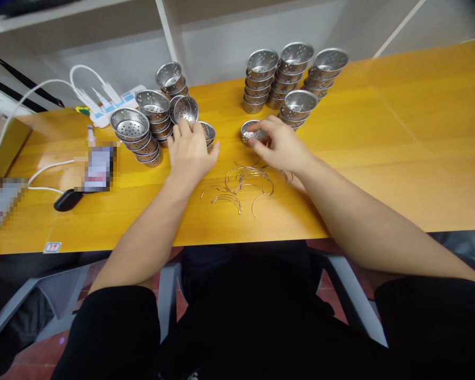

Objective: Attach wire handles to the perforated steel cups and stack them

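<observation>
My left hand (190,150) reaches over the left group of cups. Its fingers curl at the lower rim of a tilted perforated metal cup (184,107), and its thumb sticks out to the side. Another metal cup (209,132) stands partly hidden behind that hand. My right hand (283,141) has thumb and index finger at a single small perforated metal cup (247,136) standing on the table; its other fingers are partly hidden. Thin curved metal wires (249,179) lie loosely piled between my forearms.
Stacked perforated cups stand at left (130,126) and at back right (262,66). A white power strip (119,105) with plugged-in cables, a phone (98,169) and a black object (68,200) on a cable lie left on the yellow table (399,174).
</observation>
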`<state>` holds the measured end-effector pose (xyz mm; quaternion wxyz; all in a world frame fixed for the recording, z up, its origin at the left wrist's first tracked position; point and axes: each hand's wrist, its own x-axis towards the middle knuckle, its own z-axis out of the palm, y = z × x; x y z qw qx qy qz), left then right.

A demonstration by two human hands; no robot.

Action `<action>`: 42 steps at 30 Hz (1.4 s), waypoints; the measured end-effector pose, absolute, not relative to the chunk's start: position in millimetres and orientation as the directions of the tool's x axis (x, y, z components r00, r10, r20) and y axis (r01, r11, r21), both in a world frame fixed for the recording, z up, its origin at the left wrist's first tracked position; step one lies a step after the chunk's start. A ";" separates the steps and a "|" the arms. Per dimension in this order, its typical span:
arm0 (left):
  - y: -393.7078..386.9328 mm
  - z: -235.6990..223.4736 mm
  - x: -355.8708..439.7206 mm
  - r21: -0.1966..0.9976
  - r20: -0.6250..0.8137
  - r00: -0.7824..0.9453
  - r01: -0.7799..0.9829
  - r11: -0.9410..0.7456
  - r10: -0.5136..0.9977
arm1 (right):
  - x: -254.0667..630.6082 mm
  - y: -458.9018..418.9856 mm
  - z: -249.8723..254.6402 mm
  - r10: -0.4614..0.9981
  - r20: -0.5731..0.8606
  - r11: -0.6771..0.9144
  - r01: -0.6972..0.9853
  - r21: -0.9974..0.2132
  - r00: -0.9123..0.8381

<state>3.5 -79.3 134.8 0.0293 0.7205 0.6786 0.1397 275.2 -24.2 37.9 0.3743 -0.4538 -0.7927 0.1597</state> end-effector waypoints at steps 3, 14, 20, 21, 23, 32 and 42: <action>-70.7 125.1 -1.7 0.243 0.172 0.039 0.967 -0.081 0.984 | 276.3 -23.7 37.8 0.838 0.445 0.539 0.606 -0.585 -0.315; -39.0 88.2 -27.9 0.303 0.268 0.072 0.940 -0.155 0.961 | 286.4 -14.6 29.6 0.861 0.383 0.500 0.696 -0.515 -0.334; -28.3 75.2 -36.3 0.308 0.292 0.080 0.936 -0.173 0.953 | 283.1 -16.7 35.1 0.888 0.317 0.456 0.725 -0.516 -0.333; -27.2 73.2 -37.6 0.312 0.311 0.085 0.932 -0.186 0.947 | 282.2 -17.3 36.2 0.894 0.309 0.445 0.731 -0.517 -0.326; -25.5 69.6 -39.4 0.321 0.347 0.097 0.922 -0.215 0.933 | 281.0 -17.9 37.3 0.900 0.299 0.431 0.740 -0.516 -0.316; -21.5 63.8 -30.9 0.351 0.539 0.316 0.758 -0.550 0.781 | 284.9 -12.9 33.4 0.909 0.292 0.410 0.773 -0.484 -0.299; 16.4 -13.2 -12.6 0.542 0.491 0.499 0.468 -0.698 0.715 | 263.6 -41.0 58.8 0.710 0.442 0.693 0.434 -0.575 -0.549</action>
